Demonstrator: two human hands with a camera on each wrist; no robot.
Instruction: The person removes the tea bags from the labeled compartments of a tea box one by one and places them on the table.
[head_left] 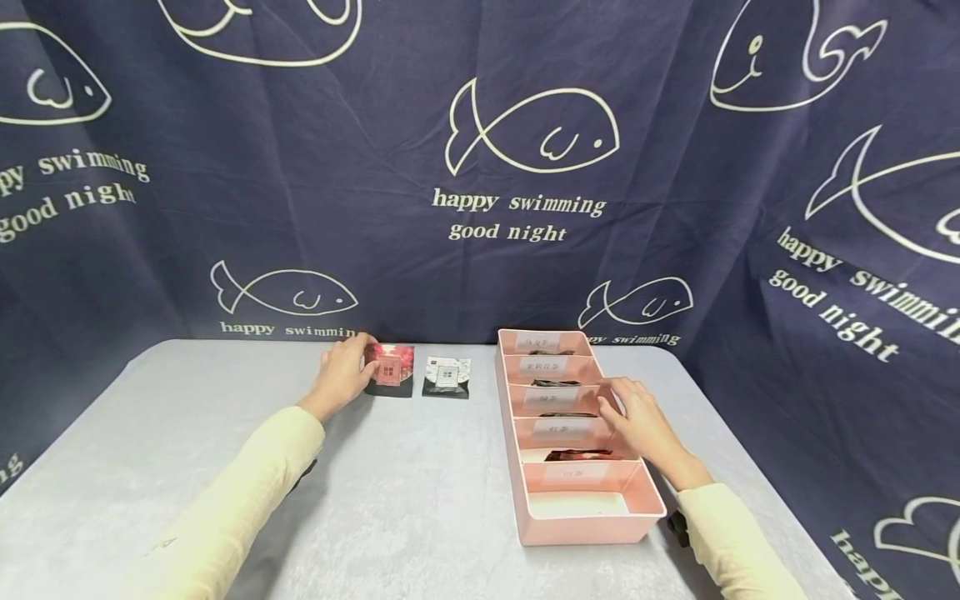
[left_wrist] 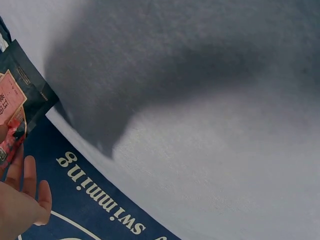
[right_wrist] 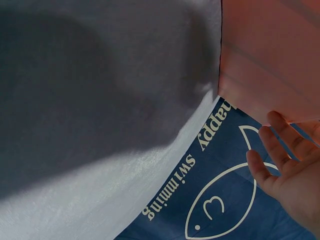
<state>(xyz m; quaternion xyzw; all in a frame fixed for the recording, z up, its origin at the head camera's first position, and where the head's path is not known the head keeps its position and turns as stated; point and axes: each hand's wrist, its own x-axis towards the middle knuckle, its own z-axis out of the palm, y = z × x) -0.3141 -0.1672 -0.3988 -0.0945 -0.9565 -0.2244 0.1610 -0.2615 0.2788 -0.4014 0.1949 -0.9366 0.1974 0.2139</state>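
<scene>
Left fingers: clamped on the red-and-black tea sachet, thumb over its face and the other fingers of the left hand (head_left: pixel 343 375) behind its edge.
Red-and-black tea sachet (head_left: pixel 393 375): centre left of the head view, at the bench's far edge; flat and squarish, its upper part a mottled red picture, its lower part a plain black band; a pink square label with dark characters sits mid-face, and the left wrist view shows a gold-toned border round it and small print on the dark band.
White-and-black tea sachet (head_left: pixel 447 377): just right of the red one, apart from it; patterned white above, black below, pale square label in the middle.
Right fingers: spread apart and relaxed, the right hand (head_left: pixel 647 421) resting at the box's right rim.
Pink box (head_left: pixel 592 532): right of centre, five labelled compartments in a row; dark packet edges show in the upper four, reddish in the fourth.
Bench (head_left: pixel 420 492): pale grey, across the lower frame.
Backdrop (head_left: pixel 360 183): navy cloth with white fish and lettering.
</scene>
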